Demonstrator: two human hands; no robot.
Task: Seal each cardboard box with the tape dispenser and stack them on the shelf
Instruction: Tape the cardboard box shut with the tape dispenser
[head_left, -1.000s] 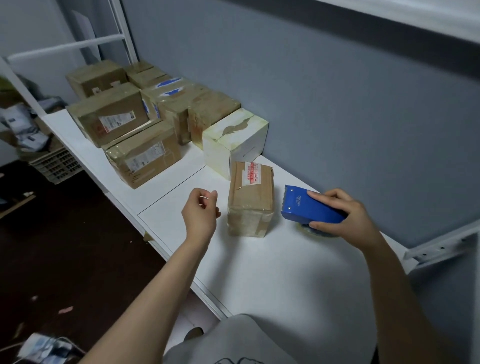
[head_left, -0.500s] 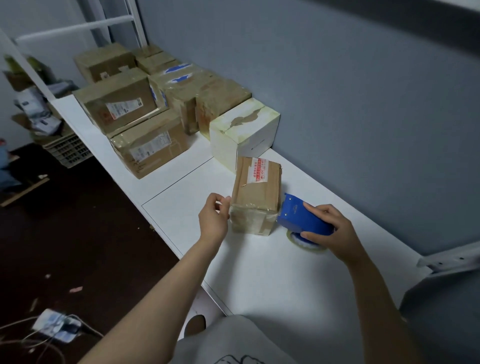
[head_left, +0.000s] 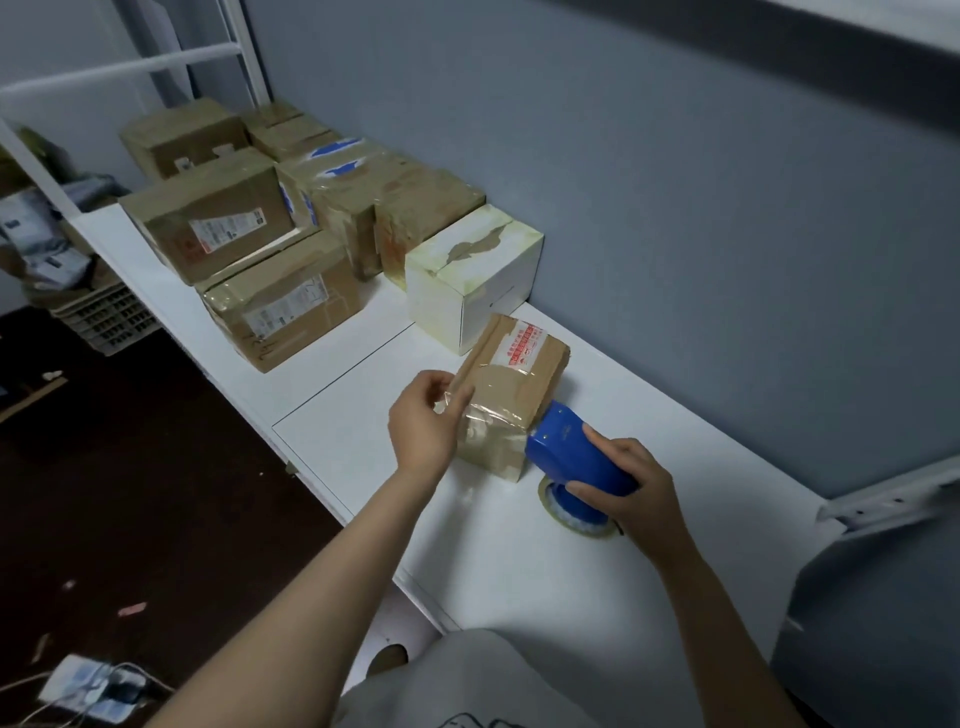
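A small brown cardboard box (head_left: 511, 384) with a red-and-white label lies on the white shelf (head_left: 571, 561) in the middle of the view. My left hand (head_left: 426, 423) grips its near left corner, thumb on the taped front. My right hand (head_left: 631, 491) holds the blue tape dispenser (head_left: 574, 457), whose nose touches the box's lower right edge. The tape roll (head_left: 571, 514) shows under the dispenser. Clear tape covers the box's near face.
A white box (head_left: 478, 275) stands just behind the small one. Several taped brown boxes (head_left: 270, 244) are stacked along the shelf at the back left, against the grey wall. A crate (head_left: 104, 317) and cables lie on the dark floor to the left.
My left hand has moved right from open air onto the box's left corner. My right hand has brought the dispenser left until it touches the box.
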